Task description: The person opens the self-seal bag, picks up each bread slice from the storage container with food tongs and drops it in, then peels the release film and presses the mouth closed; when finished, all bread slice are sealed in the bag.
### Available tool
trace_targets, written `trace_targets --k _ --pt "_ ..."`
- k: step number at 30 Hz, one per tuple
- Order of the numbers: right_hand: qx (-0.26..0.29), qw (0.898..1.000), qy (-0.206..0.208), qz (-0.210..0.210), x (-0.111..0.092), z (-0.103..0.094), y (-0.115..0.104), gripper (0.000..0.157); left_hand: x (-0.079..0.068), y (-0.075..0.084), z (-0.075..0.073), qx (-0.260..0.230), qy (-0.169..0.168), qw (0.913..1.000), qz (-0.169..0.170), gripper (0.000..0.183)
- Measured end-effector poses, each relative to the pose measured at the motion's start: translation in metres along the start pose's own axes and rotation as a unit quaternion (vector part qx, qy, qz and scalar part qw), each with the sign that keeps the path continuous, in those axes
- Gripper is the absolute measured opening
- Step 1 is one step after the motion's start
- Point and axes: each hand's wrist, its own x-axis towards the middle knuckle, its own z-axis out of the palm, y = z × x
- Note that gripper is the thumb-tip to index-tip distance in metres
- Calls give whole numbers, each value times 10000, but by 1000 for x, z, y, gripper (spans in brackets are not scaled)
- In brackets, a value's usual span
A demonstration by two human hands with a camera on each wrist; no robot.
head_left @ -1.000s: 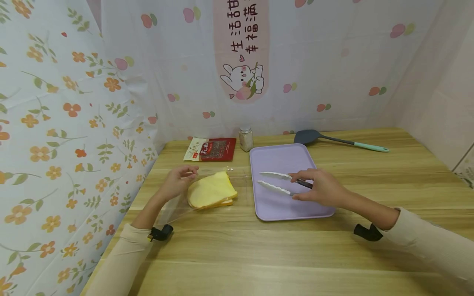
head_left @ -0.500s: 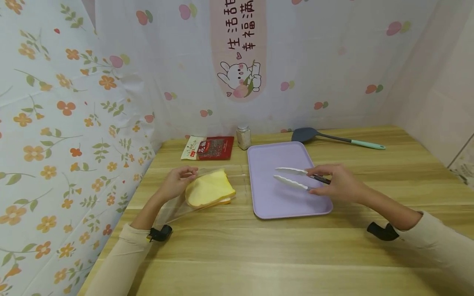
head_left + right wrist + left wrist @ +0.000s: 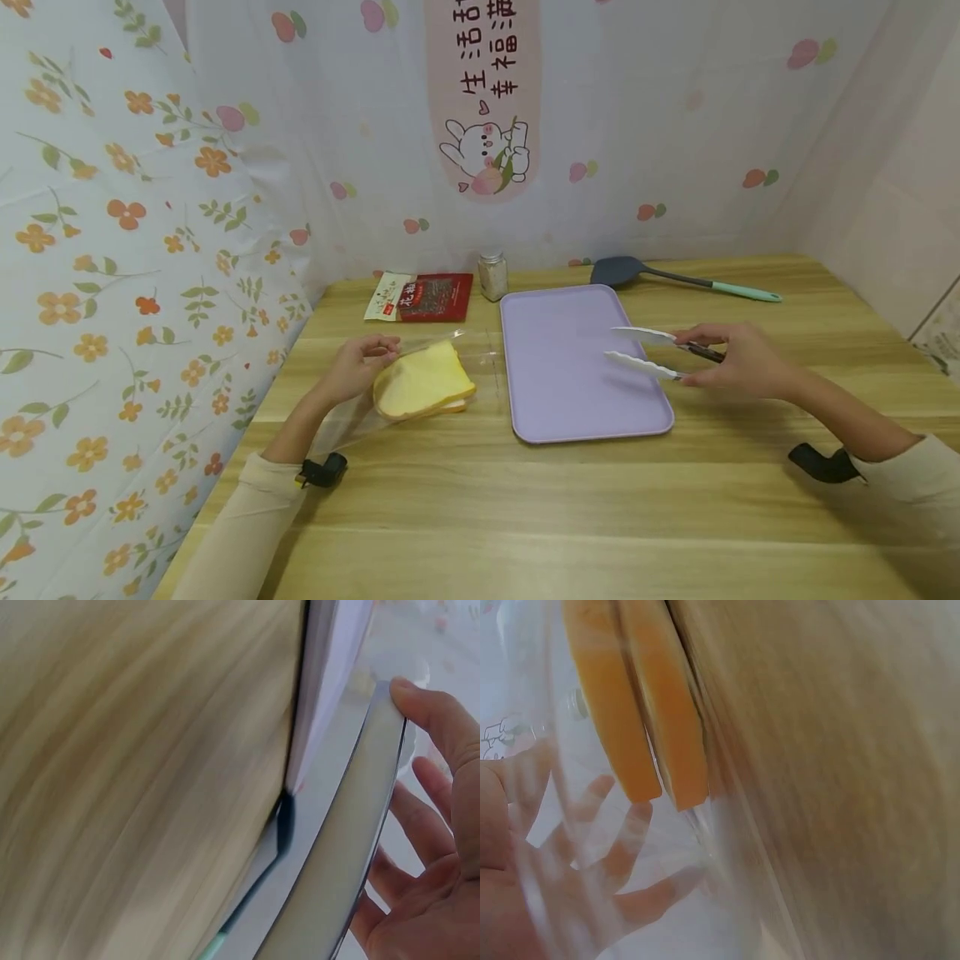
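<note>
Two bread slices (image 3: 423,382) lie stacked inside a clear plastic bag (image 3: 487,392) on the left part of the table. My left hand (image 3: 358,368) holds the bag's film beside the bread. In the left wrist view, fingers (image 3: 634,840) show through the film close to the orange crusts (image 3: 615,712). My right hand (image 3: 738,360) grips metal tongs (image 3: 641,365) between thumb and fingers, their arms spread apart with nothing between the scalloped tips. These tips hang over the right side of a lilac tray (image 3: 570,400). One tong arm (image 3: 345,825) fills much of the right wrist view.
Behind the bread lies a red and cream spice packet (image 3: 420,297), with a small glass jar (image 3: 492,277) to its right. A spatula (image 3: 660,275) with a dark head and mint handle lies behind the tray. Printed curtains (image 3: 337,125) enclose the table's back and left.
My right hand has carried the tongs to the right, from the middle of the tray towards its right edge. The left hand stays at the bag, almost still.
</note>
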Motion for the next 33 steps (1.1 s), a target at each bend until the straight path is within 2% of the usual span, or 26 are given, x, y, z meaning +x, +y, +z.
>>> trace_targets --k 6,11,17,22,28,33 --pt "-155 9981 -100 596 -10 -13 22 56 -1 1 -1 91 -48 9999 -93 14" --pt "-169 9935 -172 1108 -20 -24 42 60 -1 1 0 158 -109 9998 2 15" --pt "-113 9928 -286 1161 -30 -30 57 62 -1 3 -1 305 -153 9994 21 14" --pt "-343 9917 -305 1201 -35 -33 63 64 0 3 -3 278 -200 9994 25 13" --pt "-410 9858 -501 1546 -44 -37 73 66 0 -1 -3 195 -255 9995 9 14" --pt "-535 9834 -670 1598 -47 -38 77 69 1 -2 -3 225 -271 9994 27 13"
